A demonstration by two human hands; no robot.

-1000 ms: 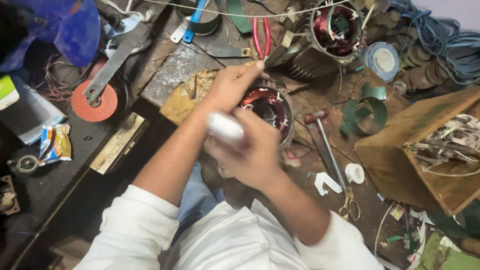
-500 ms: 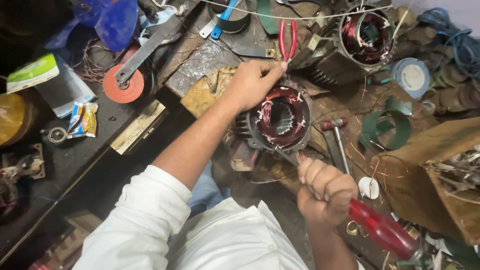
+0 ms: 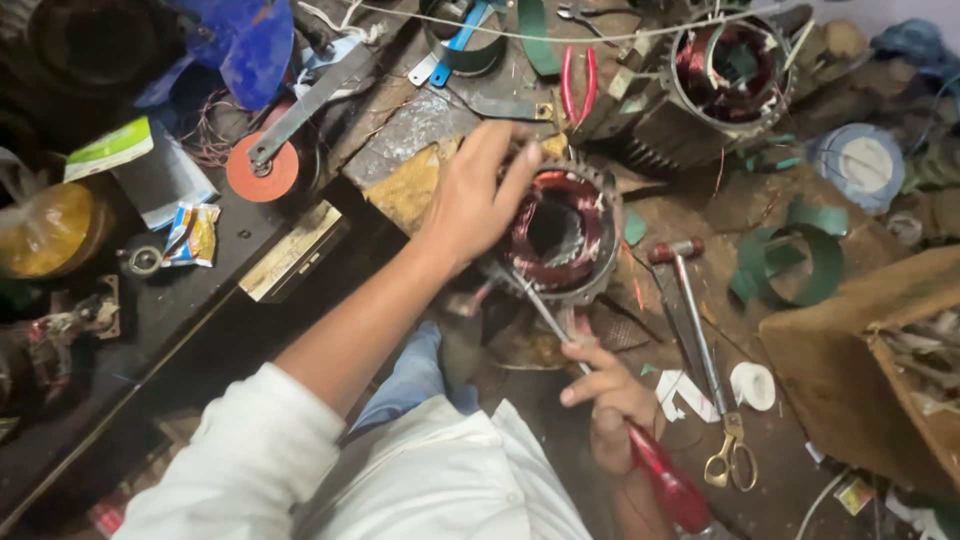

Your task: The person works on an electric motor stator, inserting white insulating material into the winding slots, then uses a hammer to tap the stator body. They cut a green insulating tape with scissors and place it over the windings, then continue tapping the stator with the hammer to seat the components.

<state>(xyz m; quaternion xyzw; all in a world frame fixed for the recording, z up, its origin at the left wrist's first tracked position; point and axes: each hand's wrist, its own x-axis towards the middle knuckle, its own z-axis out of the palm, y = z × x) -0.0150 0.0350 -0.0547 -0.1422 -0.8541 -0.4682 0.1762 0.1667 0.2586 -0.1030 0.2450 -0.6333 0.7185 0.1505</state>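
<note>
A round motor stator (image 3: 590, 190) with reddish copper windings lies on the cluttered bench. My left hand (image 3: 478, 195) rests over its left rim, fingers spread on the metal edge. My right hand (image 3: 612, 400) grips a red-handled screwdriver (image 3: 668, 485), whose thin metal shaft (image 3: 540, 312) runs up and left to the stator's lower edge. The tip is hidden against the windings.
A second stator (image 3: 728, 65) stands at the back right. Red pliers (image 3: 578, 82), a hammer (image 3: 690, 300), scissors (image 3: 728, 455), a white tape roll (image 3: 752, 385), green insulation strips (image 3: 790, 265) and a brown box (image 3: 870, 360) crowd the right. An orange disc (image 3: 262, 172) lies left.
My right hand has turned the screwdriver so its shaft now points up into the stator's lower edge. My left hand stays on the rim. The view has shifted slightly.
</note>
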